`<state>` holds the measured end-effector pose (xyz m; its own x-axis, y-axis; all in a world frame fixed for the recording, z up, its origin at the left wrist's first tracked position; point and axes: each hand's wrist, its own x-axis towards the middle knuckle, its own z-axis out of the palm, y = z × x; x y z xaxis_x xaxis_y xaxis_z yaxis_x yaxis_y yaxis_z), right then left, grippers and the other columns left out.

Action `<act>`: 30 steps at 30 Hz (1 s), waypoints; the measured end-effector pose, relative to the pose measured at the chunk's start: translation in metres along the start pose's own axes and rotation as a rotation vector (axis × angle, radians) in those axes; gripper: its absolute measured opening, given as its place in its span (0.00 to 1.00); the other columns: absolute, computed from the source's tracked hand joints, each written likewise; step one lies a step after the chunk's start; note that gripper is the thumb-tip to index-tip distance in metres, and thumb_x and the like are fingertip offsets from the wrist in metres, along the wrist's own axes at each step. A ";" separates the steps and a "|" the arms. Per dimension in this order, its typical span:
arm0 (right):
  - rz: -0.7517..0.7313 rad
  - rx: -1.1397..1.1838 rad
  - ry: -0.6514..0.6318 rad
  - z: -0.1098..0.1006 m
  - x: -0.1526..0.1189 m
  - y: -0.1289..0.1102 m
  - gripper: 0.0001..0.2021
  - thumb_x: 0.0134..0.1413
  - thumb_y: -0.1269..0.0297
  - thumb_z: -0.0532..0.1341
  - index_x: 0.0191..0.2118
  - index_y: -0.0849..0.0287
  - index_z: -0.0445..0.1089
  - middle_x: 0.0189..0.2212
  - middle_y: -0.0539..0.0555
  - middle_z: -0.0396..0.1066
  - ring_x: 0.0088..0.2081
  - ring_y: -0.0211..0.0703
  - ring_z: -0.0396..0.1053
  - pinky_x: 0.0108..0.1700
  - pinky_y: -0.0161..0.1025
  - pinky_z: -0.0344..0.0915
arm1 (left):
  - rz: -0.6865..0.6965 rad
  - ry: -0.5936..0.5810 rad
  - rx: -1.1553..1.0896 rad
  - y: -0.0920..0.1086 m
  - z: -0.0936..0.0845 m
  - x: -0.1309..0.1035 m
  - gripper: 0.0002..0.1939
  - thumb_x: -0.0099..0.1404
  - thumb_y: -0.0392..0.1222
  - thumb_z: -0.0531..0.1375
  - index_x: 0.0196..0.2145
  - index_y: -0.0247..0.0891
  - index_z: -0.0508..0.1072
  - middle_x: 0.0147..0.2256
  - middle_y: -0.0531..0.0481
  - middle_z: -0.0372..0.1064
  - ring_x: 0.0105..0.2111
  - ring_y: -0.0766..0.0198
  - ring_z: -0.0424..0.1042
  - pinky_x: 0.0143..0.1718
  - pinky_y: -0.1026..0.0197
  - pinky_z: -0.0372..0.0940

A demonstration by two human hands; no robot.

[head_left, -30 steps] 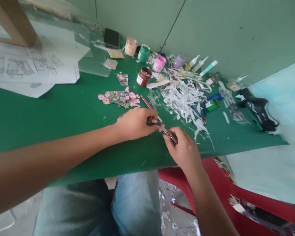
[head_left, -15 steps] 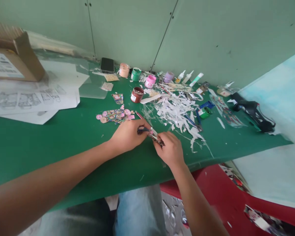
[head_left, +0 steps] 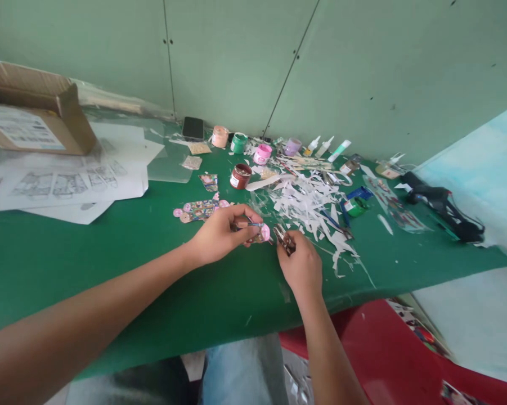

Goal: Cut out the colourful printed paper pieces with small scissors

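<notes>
Between the fingers of my left hand [head_left: 219, 233] is a patterned cutout [head_left: 264, 232] with a round pink end pointing right. My right hand [head_left: 301, 264] is closed on a small metal tool [head_left: 285, 241], whose tip lies just right of the cutout, a small gap apart. Other patterned pieces [head_left: 198, 210] with pink round ends lie on the green table behind my left hand, and a smaller patterned piece [head_left: 209, 181] lies beyond them.
Paint jars [head_left: 240, 176], glue bottles [head_left: 324, 147] and white paper scraps [head_left: 308, 202] spread beyond my hands. A cardboard box [head_left: 71, 121] and printed sheets [head_left: 71, 183] are at the left. A black device [head_left: 443, 208] lies right, above a red chair [head_left: 388, 349].
The metal tool has come away from the cutout as my right hand moved a little right. The cutout's pink end now shows. The whole view has shifted slightly.
</notes>
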<state>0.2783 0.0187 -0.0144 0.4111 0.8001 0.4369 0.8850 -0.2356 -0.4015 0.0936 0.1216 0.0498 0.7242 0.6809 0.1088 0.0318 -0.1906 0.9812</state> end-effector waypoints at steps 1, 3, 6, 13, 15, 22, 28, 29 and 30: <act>-0.016 -0.002 -0.006 0.000 0.000 0.000 0.06 0.53 0.63 0.56 0.36 0.57 0.67 0.29 0.55 0.72 0.32 0.49 0.69 0.35 0.40 0.59 | 0.022 -0.009 0.091 0.001 -0.004 0.000 0.09 0.61 0.43 0.59 0.36 0.36 0.72 0.27 0.51 0.73 0.26 0.67 0.71 0.29 0.64 0.67; -0.047 -0.009 -0.010 0.000 0.000 0.000 0.04 0.54 0.63 0.56 0.32 0.56 0.65 0.27 0.54 0.70 0.30 0.47 0.68 0.34 0.39 0.57 | 0.058 -0.007 0.338 0.004 -0.015 0.002 0.09 0.62 0.44 0.57 0.31 0.37 0.74 0.26 0.52 0.74 0.26 0.66 0.72 0.28 0.64 0.64; -0.079 -0.036 -0.006 0.000 0.000 -0.001 0.06 0.54 0.62 0.55 0.28 0.55 0.61 0.24 0.52 0.66 0.27 0.45 0.64 0.31 0.38 0.54 | 0.026 0.042 0.745 0.002 -0.035 0.007 0.11 0.61 0.44 0.57 0.29 0.39 0.77 0.28 0.50 0.76 0.29 0.61 0.74 0.32 0.61 0.63; -0.147 -0.075 0.004 0.000 0.000 -0.001 0.08 0.55 0.63 0.53 0.26 0.54 0.57 0.21 0.50 0.61 0.25 0.43 0.60 0.29 0.38 0.50 | -0.004 0.259 1.161 -0.015 -0.076 0.021 0.17 0.63 0.45 0.54 0.45 0.39 0.76 0.47 0.42 0.73 0.50 0.48 0.69 0.50 0.49 0.61; -0.164 -0.076 0.009 0.000 0.000 -0.001 0.08 0.55 0.63 0.53 0.26 0.54 0.57 0.21 0.50 0.61 0.24 0.43 0.60 0.28 0.37 0.50 | -0.043 0.327 1.180 -0.018 -0.084 0.028 0.18 0.65 0.41 0.51 0.48 0.38 0.75 0.49 0.41 0.73 0.50 0.50 0.69 0.50 0.51 0.61; -0.184 -0.088 0.007 0.002 -0.001 -0.002 0.07 0.55 0.65 0.53 0.27 0.54 0.57 0.21 0.50 0.62 0.25 0.44 0.61 0.29 0.38 0.51 | -0.256 0.084 1.410 -0.012 -0.096 0.073 0.30 0.63 0.50 0.55 0.61 0.37 0.65 0.57 0.35 0.67 0.58 0.41 0.62 0.55 0.43 0.54; -0.176 -0.092 -0.008 0.001 0.000 -0.003 0.06 0.55 0.67 0.54 0.27 0.54 0.56 0.22 0.50 0.62 0.26 0.44 0.61 0.29 0.37 0.52 | -0.396 -0.048 1.383 -0.001 -0.106 0.097 0.31 0.56 0.55 0.62 0.54 0.36 0.74 0.55 0.31 0.69 0.57 0.35 0.63 0.55 0.41 0.55; -0.176 -0.089 -0.011 0.001 0.000 -0.003 0.07 0.55 0.67 0.54 0.27 0.54 0.55 0.22 0.50 0.62 0.25 0.43 0.61 0.29 0.37 0.51 | -0.400 -0.052 1.377 -0.001 -0.107 0.099 0.30 0.56 0.55 0.62 0.52 0.37 0.75 0.54 0.31 0.70 0.57 0.36 0.64 0.55 0.40 0.55; -0.176 -0.086 -0.014 0.000 0.001 -0.003 0.07 0.55 0.67 0.53 0.27 0.54 0.55 0.22 0.49 0.61 0.25 0.43 0.61 0.28 0.37 0.51 | -0.407 -0.051 1.371 -0.002 -0.107 0.100 0.29 0.55 0.56 0.62 0.51 0.37 0.75 0.54 0.32 0.70 0.57 0.36 0.63 0.55 0.40 0.55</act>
<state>0.2756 0.0200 -0.0131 0.2459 0.8407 0.4825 0.9586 -0.1372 -0.2495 0.0921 0.2661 0.0763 0.5263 0.8326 -0.1724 0.8464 -0.5324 0.0126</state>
